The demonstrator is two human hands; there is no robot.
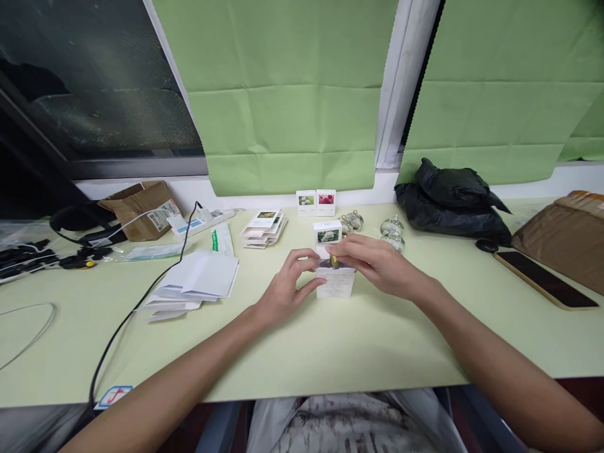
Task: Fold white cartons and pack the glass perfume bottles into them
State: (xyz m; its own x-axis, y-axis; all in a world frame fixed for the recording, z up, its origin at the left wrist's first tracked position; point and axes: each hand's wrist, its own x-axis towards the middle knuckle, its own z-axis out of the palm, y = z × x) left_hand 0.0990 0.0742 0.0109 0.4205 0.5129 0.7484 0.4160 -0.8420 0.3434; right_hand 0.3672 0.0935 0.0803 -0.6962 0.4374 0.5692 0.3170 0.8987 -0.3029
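A small white box [335,286] with printed text stands upright on the table with its top open. My left hand [292,280] grips its left side between thumb and fingers. At the opening, my right hand [377,259] pinches a small gold-topped object [334,260], mostly hidden by the box and fingers. The raised lid [329,234] behind carries a picture of white flowers. Several clear glass ornaments with metallic tops [391,231] lie beyond my right hand, some partly covered by it.
Two closed flower-picture boxes [316,202] stand at the back. Flattened picture boxes [265,228] and folded white cartons [195,283] are stacked to the left. A black cable [141,301] crosses the left side. A phone [542,280], black bag [453,200] and cardboard parcel [564,236] occupy the right.
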